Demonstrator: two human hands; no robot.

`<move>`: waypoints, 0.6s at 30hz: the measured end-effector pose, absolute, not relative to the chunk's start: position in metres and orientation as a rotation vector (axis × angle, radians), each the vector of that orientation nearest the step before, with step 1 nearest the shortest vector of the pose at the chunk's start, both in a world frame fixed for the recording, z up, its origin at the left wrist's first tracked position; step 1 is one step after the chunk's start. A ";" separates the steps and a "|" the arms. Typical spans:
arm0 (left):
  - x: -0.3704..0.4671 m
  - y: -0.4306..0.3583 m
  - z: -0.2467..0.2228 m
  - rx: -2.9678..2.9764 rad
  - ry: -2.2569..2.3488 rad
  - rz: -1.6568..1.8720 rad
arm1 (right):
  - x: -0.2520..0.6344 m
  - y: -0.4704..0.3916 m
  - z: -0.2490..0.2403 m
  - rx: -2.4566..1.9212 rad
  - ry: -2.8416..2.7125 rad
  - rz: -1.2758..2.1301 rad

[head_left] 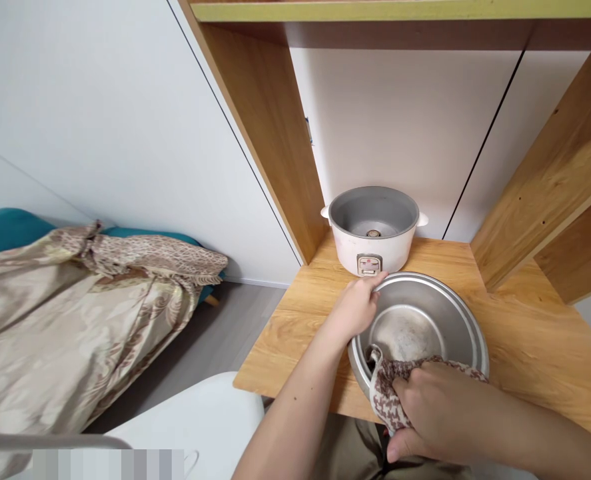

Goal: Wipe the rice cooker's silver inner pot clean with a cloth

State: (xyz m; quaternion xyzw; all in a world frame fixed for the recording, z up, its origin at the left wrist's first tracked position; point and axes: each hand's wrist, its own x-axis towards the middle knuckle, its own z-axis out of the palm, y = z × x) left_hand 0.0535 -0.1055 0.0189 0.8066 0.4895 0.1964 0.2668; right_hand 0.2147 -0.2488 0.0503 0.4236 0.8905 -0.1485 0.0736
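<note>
A wide round metal basin rests near the front edge of the wooden desk. Its far left rim is gripped by my left hand, the index finger stretched along the edge. My right hand clutches a brown-and-white patterned cloth over the basin's near rim; part of the cloth hangs down outside it. Just behind the basin stands a white rice cooker body with no lid or inner pot, its grey inside and central heating spot showing.
The wooden desk has upright side panels and a shelf overhead. At lower left is a white rounded surface. Further left, a teal sofa is draped with a beige patterned cover. White wall panels stand behind.
</note>
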 end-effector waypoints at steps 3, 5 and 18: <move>0.054 -0.105 0.020 2.172 1.310 0.530 | 0.210 -0.251 0.049 1.302 2.670 -0.379; 0.054 -0.105 0.022 2.167 1.293 0.523 | 0.206 -0.253 0.048 1.324 2.656 -0.360; 0.051 -0.116 0.030 2.236 1.406 0.363 | 0.190 -0.249 0.051 1.347 2.645 -0.259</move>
